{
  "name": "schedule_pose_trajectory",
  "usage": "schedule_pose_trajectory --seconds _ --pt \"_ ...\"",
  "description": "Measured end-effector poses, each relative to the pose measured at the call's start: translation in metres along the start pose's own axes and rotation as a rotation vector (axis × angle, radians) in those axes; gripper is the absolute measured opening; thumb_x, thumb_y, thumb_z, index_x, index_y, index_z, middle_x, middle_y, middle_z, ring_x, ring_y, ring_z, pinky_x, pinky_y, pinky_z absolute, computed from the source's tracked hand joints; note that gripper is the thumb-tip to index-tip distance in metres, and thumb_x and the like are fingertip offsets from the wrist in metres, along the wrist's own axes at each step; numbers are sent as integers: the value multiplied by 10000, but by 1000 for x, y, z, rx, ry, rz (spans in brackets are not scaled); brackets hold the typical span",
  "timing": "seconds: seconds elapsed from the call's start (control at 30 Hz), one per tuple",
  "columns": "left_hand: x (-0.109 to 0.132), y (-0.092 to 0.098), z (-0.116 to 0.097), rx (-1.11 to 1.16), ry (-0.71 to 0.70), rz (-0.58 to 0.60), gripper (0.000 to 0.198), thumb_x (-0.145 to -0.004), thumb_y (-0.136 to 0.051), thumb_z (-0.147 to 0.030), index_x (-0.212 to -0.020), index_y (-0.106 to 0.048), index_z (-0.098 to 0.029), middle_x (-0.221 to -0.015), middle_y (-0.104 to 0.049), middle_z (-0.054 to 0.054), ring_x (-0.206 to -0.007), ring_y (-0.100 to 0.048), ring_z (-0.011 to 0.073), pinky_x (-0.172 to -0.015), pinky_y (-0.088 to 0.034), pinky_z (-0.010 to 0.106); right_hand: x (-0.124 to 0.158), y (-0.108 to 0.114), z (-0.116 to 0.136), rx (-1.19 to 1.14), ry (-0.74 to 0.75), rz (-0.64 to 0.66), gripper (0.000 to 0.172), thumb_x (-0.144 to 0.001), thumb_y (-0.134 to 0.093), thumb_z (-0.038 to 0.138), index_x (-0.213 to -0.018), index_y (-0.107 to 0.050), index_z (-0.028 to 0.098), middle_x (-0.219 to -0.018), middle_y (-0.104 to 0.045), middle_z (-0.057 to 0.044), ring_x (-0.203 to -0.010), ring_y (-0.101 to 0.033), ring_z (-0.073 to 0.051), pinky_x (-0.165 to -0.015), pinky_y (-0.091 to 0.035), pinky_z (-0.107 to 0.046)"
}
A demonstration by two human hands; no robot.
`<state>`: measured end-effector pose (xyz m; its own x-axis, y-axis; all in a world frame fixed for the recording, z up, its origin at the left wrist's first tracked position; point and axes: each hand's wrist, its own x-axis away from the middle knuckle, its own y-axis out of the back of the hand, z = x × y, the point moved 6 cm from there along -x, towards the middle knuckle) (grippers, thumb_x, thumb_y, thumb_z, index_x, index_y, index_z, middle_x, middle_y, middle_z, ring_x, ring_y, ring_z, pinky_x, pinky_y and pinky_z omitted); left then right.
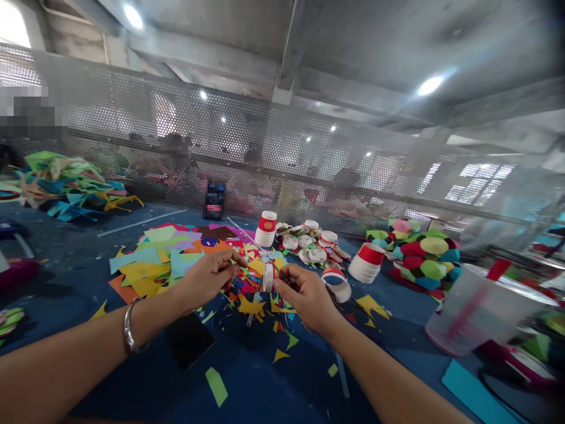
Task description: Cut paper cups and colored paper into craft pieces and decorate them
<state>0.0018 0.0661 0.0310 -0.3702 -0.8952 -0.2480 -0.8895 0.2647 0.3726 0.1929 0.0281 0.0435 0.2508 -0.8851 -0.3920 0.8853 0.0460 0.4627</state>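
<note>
Head-worn view, forward over table (pixel 132 365)

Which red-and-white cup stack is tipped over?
The cup stack right of the hands lies on its side; the other stack, farther back, stands upright with a red label.

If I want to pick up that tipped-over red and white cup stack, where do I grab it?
Probably from above, fingers pinching across the white body of the tipped cup stack. It lies on its side on the blue table, so its round sides face up, with clear space around it.
</note>
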Motion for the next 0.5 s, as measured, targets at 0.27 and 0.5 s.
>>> schedule_pose_trajectory --seconds 0.27,0.5 --pt "-7 5 -1 -123 -167 -62 194 -745 -651 -270 -928 -643 -205 -819 -643 8 -762 -591 169 -724 -471 285 2 -1 -1 -13 2 -8 206 -882 -601 328 -733 -549 195 -650 -431 38 -588 -373 -126 -548 -314 -253" --pt "-6 1 7 85 -5 0 170 -713 -735 -330 -801 -692 -191 -776 -706 14 -736 -626 163 -708 -477 286 2 -1 -2 -18 4 -11 191 -891 -601 317 -751 -554 195 -664 -439 34 -589 -361 -126 -552 -310 -257"
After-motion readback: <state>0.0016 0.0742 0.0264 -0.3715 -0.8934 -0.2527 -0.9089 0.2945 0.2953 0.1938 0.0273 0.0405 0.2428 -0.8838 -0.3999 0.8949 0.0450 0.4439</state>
